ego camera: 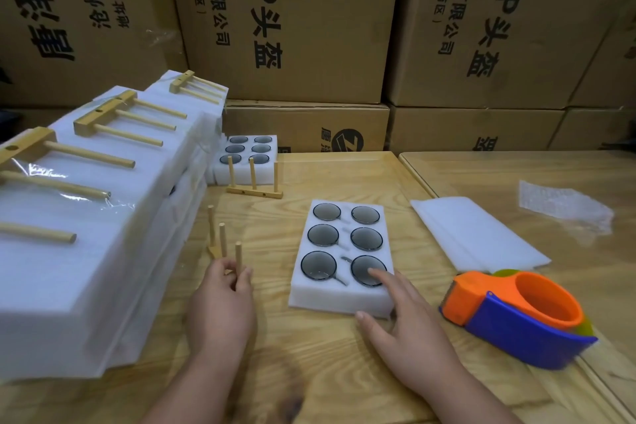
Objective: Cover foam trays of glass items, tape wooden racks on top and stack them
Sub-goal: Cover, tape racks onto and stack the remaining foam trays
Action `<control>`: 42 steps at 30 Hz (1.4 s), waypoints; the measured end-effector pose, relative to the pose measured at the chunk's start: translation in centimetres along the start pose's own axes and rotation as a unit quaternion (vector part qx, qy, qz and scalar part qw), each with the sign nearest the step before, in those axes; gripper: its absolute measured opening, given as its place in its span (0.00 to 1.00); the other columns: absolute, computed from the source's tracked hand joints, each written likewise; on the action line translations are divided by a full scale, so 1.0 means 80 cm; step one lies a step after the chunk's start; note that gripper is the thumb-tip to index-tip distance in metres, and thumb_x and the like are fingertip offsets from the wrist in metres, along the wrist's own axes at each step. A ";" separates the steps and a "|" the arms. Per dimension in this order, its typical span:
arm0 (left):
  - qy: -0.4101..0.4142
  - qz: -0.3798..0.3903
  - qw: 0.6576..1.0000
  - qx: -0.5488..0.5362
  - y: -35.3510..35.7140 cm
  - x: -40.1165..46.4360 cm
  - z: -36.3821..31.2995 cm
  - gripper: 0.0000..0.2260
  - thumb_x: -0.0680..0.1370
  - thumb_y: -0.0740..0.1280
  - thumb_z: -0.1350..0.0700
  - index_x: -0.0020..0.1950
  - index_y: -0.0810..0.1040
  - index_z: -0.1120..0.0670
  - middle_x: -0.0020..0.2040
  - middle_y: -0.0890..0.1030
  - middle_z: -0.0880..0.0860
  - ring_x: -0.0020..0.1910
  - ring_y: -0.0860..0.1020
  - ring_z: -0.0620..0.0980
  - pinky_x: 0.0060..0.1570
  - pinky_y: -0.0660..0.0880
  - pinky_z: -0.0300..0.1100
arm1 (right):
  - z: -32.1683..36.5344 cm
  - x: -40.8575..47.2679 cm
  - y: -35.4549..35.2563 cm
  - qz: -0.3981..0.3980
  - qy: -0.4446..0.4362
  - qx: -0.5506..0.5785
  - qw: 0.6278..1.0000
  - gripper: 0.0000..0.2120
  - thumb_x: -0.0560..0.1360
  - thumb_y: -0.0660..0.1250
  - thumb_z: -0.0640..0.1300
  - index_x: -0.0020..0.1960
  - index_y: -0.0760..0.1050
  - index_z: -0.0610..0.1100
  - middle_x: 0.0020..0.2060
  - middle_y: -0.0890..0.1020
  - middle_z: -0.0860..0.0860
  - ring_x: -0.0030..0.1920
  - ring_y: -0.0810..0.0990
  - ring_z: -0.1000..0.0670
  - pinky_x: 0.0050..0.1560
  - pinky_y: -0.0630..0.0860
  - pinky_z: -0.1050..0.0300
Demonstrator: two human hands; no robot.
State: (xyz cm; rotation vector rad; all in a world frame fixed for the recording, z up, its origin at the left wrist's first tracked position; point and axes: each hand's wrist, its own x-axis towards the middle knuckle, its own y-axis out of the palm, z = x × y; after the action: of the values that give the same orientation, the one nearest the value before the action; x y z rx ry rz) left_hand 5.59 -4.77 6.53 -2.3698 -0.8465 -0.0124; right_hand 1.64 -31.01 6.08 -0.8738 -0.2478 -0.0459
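Head view. Left hand point(222, 299): fingers curled round a peg of the pale three-peg wooden rack point(223, 244), upright on the table. Right hand point(402, 313): fingers straight, forefinger touching a dark round glass item point(366, 268) in the white six-cavity foam tray point(340, 296) between the hands. Orange-and-blue tape dispenser point(516, 317): just right of the right hand. Flat white foam sheet point(475, 234): beyond it. Stacked white taped foam bundles point(86, 234): left of the left hand.

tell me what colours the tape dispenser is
Orange with a blue base, plus a yellow-green edge; seen in the head view.
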 end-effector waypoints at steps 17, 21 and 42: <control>0.373 0.051 0.921 -0.103 -0.019 -0.070 -0.005 0.17 0.73 0.67 0.49 0.60 0.72 0.50 0.58 0.75 0.48 0.58 0.76 0.52 0.60 0.72 0.48 | 0.004 -0.002 0.001 -0.038 0.014 0.041 0.998 0.19 0.67 0.64 0.70 0.54 0.70 0.63 0.59 0.71 0.63 0.56 0.76 0.56 0.57 0.76 0.54; 0.357 0.229 0.903 -0.068 -0.016 -0.071 -0.008 0.31 0.74 0.68 0.39 0.74 0.60 0.33 0.78 0.63 0.42 0.77 0.61 0.40 0.72 0.62 0.39 | -0.002 -0.009 -0.001 -0.051 -0.008 0.069 0.996 0.17 0.68 0.66 0.70 0.51 0.71 0.64 0.56 0.68 0.65 0.58 0.73 0.62 0.56 0.73 0.59; 0.215 0.237 0.946 0.046 0.008 -0.050 -0.010 0.18 0.84 0.54 0.56 0.71 0.73 0.45 0.70 0.77 0.45 0.73 0.70 0.46 0.72 0.65 0.45 | 0.001 -0.007 -0.014 -0.080 0.097 0.244 0.962 0.25 0.77 0.68 0.37 0.70 0.73 0.55 0.63 0.77 0.67 0.64 0.73 0.70 0.61 0.68 0.76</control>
State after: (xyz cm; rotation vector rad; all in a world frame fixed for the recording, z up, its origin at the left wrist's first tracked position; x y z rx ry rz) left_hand 2.87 -7.87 5.99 -2.2965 -0.0608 -0.2771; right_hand 0.94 -31.66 6.83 -0.3529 -0.1350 -0.2116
